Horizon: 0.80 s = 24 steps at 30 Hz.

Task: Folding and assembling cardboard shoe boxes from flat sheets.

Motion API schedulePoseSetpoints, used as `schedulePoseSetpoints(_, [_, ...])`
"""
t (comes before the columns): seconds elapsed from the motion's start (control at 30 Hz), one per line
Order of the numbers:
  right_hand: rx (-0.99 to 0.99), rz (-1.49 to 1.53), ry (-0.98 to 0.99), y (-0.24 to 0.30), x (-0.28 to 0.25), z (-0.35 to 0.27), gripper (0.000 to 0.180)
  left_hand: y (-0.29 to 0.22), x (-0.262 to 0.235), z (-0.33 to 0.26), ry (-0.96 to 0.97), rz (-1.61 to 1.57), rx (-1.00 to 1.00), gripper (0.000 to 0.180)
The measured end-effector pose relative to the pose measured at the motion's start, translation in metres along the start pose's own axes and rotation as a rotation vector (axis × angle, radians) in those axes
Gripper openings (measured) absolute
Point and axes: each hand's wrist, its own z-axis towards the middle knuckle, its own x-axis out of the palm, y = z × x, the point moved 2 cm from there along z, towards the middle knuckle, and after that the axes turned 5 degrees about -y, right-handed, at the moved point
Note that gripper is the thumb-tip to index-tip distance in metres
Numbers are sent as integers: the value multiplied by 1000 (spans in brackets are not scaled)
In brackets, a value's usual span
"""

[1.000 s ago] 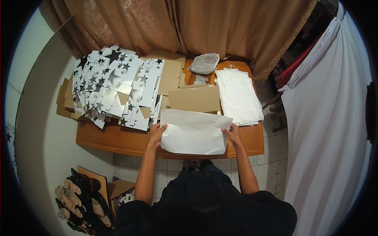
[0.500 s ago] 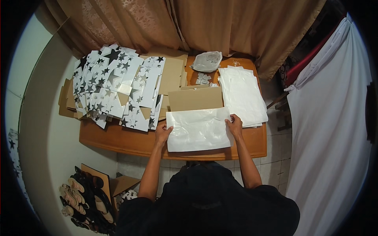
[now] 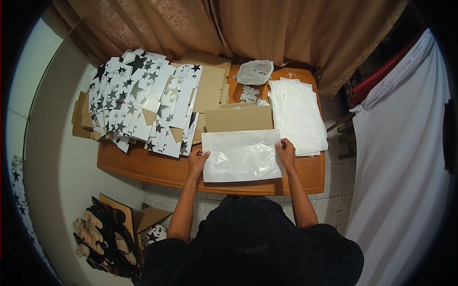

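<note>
A glossy white sheet [image 3: 242, 156] lies level in front of me at the table's near edge, light glinting off its creases. My left hand [image 3: 197, 160] pinches its left edge, thumb on top. At the opposite edge my right hand [image 3: 286, 152] grips it the same way. Just beyond the sheet stands a brown cardboard piece [image 3: 237, 119], its lower part covered by the sheet. To the right of that rests a stack of similar white sheets [image 3: 298, 117].
Star-patterned white card pieces [image 3: 136, 102] are heaped on the left of the wooden table [image 3: 138, 169], beside flat brown cardboard [image 3: 211, 83]. At the back are a clear plastic bag [image 3: 254, 72] and small translucent pieces [image 3: 249, 94]. Shoes [image 3: 102, 233] sit at lower left.
The sheet has shifted very slightly and its glints have moved, lying a bit flatter. Both hands keep their hold on its edges. The view has turned a little.
</note>
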Motion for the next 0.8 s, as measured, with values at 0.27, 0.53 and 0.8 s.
schedulePoseSetpoints(0.27, [-38, 49, -31, 8, -2, 8, 19, -11, -2, 6, 12, -39, 58, 18])
schedulePoseSetpoints(0.53, [-23, 29, -48, -5, 0, 9, 20, -7, 3, 7, 32, -28, 54, 18])
schedulePoseSetpoints(0.8, [-385, -294, -232, 47, -10, -17, 32, -55, 1, -26, -415, 387, 421, 28])
